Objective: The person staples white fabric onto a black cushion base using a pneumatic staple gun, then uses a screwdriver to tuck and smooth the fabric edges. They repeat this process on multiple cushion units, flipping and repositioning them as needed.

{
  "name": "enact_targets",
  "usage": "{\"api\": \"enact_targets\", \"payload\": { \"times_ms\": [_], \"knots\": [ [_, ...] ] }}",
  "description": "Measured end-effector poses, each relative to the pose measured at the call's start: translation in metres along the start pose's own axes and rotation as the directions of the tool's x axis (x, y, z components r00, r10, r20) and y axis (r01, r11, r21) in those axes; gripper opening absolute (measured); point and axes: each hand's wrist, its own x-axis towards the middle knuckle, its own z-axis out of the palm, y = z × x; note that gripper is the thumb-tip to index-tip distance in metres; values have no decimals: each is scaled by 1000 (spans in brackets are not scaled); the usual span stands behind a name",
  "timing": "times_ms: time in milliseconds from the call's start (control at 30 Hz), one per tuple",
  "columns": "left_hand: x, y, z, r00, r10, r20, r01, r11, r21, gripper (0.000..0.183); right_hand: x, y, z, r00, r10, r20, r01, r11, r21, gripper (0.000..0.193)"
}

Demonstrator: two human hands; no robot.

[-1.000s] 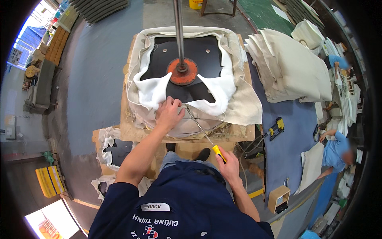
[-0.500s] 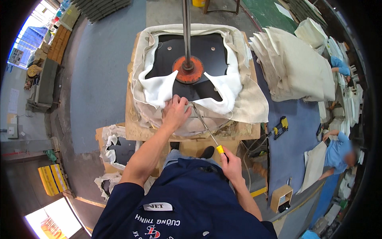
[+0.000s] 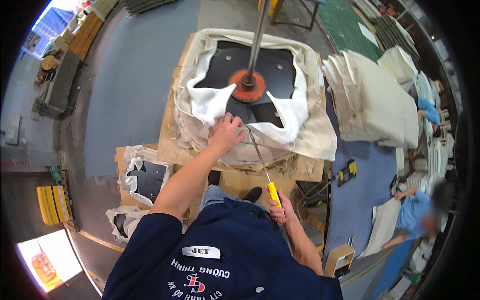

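Note:
An upholstered seat (image 3: 190, 131) with a beige cover lies on a wooden board, its black base panel (image 3: 215, 70) facing up inside folded white lining (image 3: 210, 102). A metal rod with an orange-red disc (image 3: 256, 90) presses on the panel. My left hand (image 3: 227, 132) is closed with curled fingers on the beige fabric (image 3: 202, 137) at the near edge. In my right hand (image 3: 283, 206) is the yellow handle of a long-shafted screwdriver (image 3: 259, 157). Its shaft slants up to the fabric edge beside my left fingers; the tip is hard to make out.
The wooden board (image 3: 312, 170) juts out under the seat. Smaller covered panels (image 3: 150, 180) lie at lower left. On the blue table (image 3: 362, 187) at right are stacked beige covers (image 3: 372, 97) and a yellow-black power tool (image 3: 347, 172). A person in blue (image 3: 415, 215) works beyond it.
The whole view has shifted and tilted. My right hand has moved slightly left and lower with the screwdriver, its fingers now wrapped round the handle. My left hand stays on the fabric edge.

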Motion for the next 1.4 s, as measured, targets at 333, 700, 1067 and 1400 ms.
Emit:
{"api": "enact_targets", "payload": {
  "times_ms": [333, 700, 1067, 1400],
  "knots": [
    [-12, -7, -6, 998, 27, -55, -26, 999, 23, 27, 2, 31, 70, 530, -772, 351, -387, -589, -710, 41],
    [-9, -2, -6, 999, 19, -49, -18, 1000, 22, 33, -14, 19, 33, 694, -688, -213, 328, 565, -757, 38],
    [20, 31, -14, 943, 144, 300, -206, 961, 186, 59, -76, 112, -142, 77, -957, -281, -369, 235, -899, 45],
    [39, 18, 0, 860, 230, 455, -289, 955, 64, 50, -29, 115, -147, 115, -901, -418, 50, 425, -904, 36]
  ]
}}
